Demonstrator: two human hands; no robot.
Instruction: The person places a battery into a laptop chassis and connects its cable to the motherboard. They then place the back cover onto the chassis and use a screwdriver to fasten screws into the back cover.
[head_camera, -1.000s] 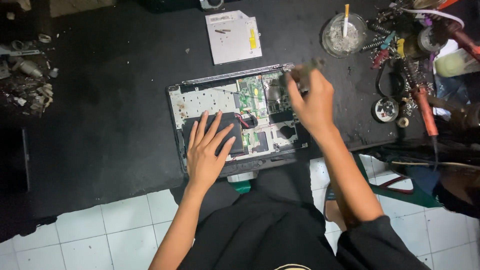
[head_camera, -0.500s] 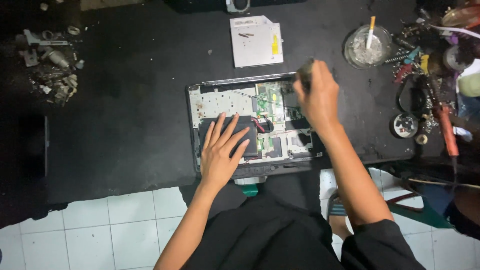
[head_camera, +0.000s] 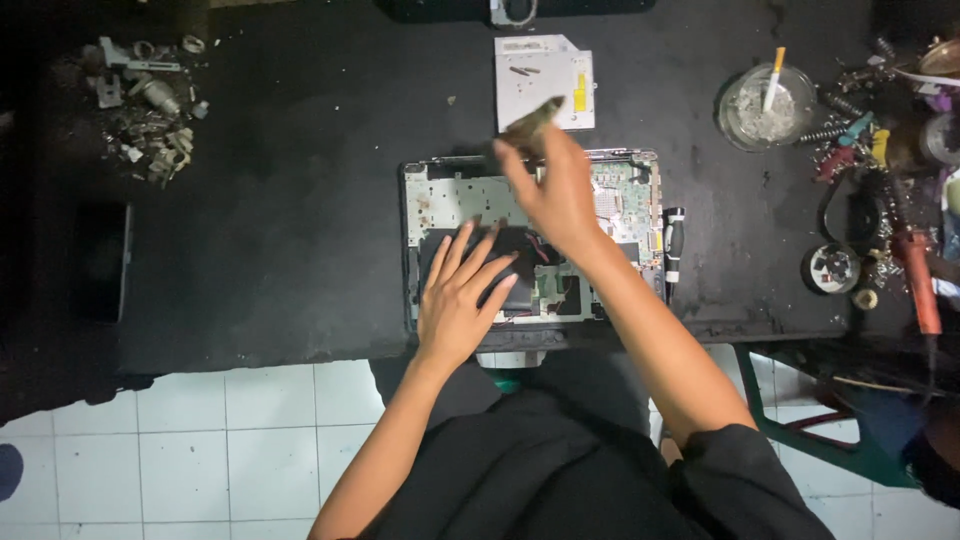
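Nearest the camera, the left hand lay flat with fingers spread, pressing on the dark lower half of the opened laptop base, which sat at the near edge of the black tabletop. Just beyond it, the right hand was closed around a small brush, whose tip stood over the far rim of the base.

A hard sweep of the bristles could probably snag the thin red and black wires beside the left fingertips, or push dust deeper among the board's parts. Leaning weight through the left palm might flex the bare board. The dark-handled screwdriver lying against the base's right edge could roll off the tabletop if the base were nudged.

The base looked stripped: cover off, silver frame on the left, green circuit board on the right, dark panel below.

Farther back lay a white optical drive; to the right, a glass ashtray holding a cigarette; at the far left, a heap of metal scraps.
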